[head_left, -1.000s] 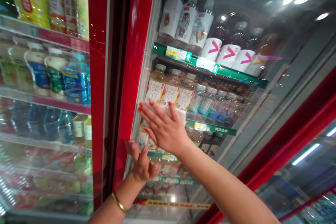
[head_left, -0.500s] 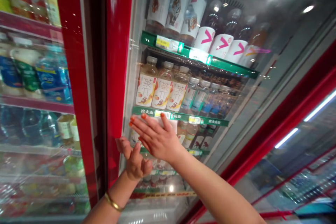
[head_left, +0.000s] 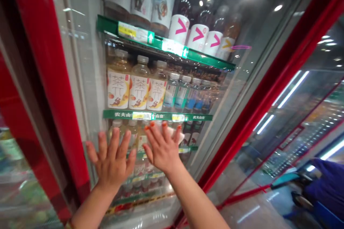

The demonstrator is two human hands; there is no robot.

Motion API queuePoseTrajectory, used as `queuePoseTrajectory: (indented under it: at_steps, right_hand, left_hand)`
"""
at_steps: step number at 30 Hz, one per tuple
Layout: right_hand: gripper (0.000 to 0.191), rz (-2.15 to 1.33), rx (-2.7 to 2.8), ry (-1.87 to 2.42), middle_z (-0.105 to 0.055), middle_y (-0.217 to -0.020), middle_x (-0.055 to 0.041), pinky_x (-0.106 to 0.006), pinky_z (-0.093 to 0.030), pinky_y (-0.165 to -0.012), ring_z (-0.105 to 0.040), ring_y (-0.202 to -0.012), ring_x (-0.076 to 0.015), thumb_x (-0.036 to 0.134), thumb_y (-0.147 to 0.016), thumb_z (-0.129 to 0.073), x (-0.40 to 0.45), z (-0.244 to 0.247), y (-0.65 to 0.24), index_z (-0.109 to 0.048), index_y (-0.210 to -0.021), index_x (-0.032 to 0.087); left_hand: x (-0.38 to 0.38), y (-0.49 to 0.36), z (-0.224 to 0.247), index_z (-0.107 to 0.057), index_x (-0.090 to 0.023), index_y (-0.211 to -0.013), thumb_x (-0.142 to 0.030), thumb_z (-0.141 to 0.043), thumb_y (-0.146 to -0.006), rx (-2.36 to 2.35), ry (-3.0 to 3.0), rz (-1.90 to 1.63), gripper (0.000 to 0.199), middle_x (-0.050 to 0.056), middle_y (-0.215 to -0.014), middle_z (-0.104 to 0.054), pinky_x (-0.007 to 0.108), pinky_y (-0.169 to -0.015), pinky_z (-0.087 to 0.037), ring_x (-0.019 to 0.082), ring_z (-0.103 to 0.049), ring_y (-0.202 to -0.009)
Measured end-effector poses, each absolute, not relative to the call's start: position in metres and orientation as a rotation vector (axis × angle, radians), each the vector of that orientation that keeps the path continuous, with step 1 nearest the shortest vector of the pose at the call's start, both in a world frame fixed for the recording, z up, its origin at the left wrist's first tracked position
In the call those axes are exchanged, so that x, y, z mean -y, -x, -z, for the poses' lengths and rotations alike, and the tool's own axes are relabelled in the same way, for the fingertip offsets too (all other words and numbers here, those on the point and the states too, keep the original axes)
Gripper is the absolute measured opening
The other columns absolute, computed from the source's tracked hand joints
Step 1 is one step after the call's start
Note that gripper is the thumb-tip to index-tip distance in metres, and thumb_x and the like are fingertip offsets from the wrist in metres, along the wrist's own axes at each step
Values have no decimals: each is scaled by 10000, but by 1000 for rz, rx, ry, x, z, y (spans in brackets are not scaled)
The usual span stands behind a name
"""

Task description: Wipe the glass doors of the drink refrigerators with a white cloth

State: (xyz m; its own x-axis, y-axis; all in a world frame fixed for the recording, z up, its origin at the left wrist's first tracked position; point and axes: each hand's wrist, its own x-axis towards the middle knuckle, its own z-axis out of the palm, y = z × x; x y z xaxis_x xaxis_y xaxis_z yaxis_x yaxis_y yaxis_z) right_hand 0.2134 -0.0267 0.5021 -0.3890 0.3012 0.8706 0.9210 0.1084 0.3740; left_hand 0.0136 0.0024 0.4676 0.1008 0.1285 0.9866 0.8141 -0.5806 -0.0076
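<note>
A glass door (head_left: 88, 61) with a red frame fills the middle of the view, with shelves of bottles behind it. My left hand (head_left: 113, 162) is raised before the glass at lower left, fingers spread and nothing in it. To its right, my right hand (head_left: 162, 148) lies over a white cloth or tissue (head_left: 177, 136) at the glass, its fingers spread. Part of the white piece shows past the fingertips; the palm side is hidden. Both hands are in front of the lower shelves, below the tea bottles (head_left: 118, 87).
A red door frame post (head_left: 51, 61) stands at the left, and another red frame edge (head_left: 258, 96) slants down on the right. At the lower right is a person in dark blue clothing (head_left: 326, 186), beside a glass case with red edges.
My left hand has turned and opened, fingers now spread and apart from the right hand. My right hand's fingers have fanned upward. The view has shifted right, bringing the person into sight.
</note>
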Motion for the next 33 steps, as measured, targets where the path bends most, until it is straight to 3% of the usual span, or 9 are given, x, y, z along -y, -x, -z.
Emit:
queuePoseTrajectory:
  at_steps: [3, 6, 8, 11, 15, 21, 25, 28, 33]
  right_hand:
    - [726, 1290, 1766, 1218, -367, -1813, 21, -669, 74, -1395, -5, -1754, -279, 460, -1074, -535, 34, -466, -251, -304, -1750, 329]
    - [786, 1150, 1410, 1442, -182, -1865, -143, -774, -41, -1354, 66, -1749, -326, 327, -1108, -384, 36, -481, -301, -8, -1789, 213]
    - [765, 1059, 1229, 1505, -65, -1874, -184, -825, -105, -1320, 93, -1744, -351, 309, -1120, -292, 30, -510, -311, 84, -1774, 185]
    - [763, 1103, 1246, 1451, -82, -1879, -147, -805, -101, -1335, 60, -1746, -368, 360, -1120, -310, 21, -538, -287, 29, -1783, 194]
    - [799, 1222, 1390, 1339, -179, -1872, -80, -727, -52, -1380, -3, -1750, -355, 391, -1090, -415, 23, -517, -252, -74, -1790, 210]
    - [834, 1163, 1374, 1375, -254, -1848, -128, -768, -80, -1361, 1, -1750, -353, 377, -1083, -451, 31, -482, -259, -45, -1788, 193]
    - [729, 1134, 1345, 1432, -103, -1877, -153, -778, -125, -1343, 20, -1749, -357, 410, -1134, -284, 32, -479, -260, -31, -1790, 216]
    - [760, 1083, 1330, 1424, 42, -1873, -194, -785, -128, -1335, 45, -1746, -373, 539, -1139, -97, 34, -473, -259, 20, -1781, 150]
    - [822, 1023, 1298, 1474, 51, -1866, -225, -832, -82, -1314, 90, -1740, -386, 592, -1133, -138, 35, -468, -256, 60, -1773, 115]
  left_hand:
    - [-3, -9, -465, -288, -300, -1757, -286, -661, -997, 930, 1852, 1518, 847, 0, -1848, -179, 511, -1433, 46, 229, -9, -1748]
    - [-4, -8, -461, -311, -307, -1749, -305, -607, -1017, 902, 1861, 1546, 790, -5, -1846, -203, 540, -1433, 39, 243, -32, -1748]
    - [-7, -10, -458, -331, -305, -1742, -311, -585, -1020, 891, 1825, 1567, 765, 4, -1842, -230, 595, -1429, 18, 266, -54, -1747]
    - [-11, -12, -455, -348, -322, -1732, -304, -601, -1006, 909, 1759, 1583, 770, 11, -1835, -262, 666, -1417, -33, 301, -99, -1743]
    - [-13, -12, -454, -343, -324, -1735, -298, -681, -969, 930, 1736, 1554, 837, 38, -1837, -266, 692, -1412, -58, 332, -115, -1739]
    - [-11, -13, -453, -367, -254, -1730, -284, -737, -939, 922, 1706, 1534, 874, 105, -1826, -296, 701, -1399, -133, 376, -148, -1731]
    - [-11, -14, -452, -344, -319, -1737, -301, -746, -937, 959, 1708, 1532, 896, 78, -1827, -297, 755, -1373, -167, 400, -161, -1725]
    - [-12, -14, -451, -334, -334, -1739, -306, -726, -945, 972, 1696, 1535, 886, 67, -1825, -301, 761, -1362, -196, 391, -162, -1726]
    - [-14, -13, -450, -333, -331, -1740, -310, -700, -942, 961, 1703, 1555, 878, 45, -1833, -275, 740, -1369, -216, 396, -155, -1727]
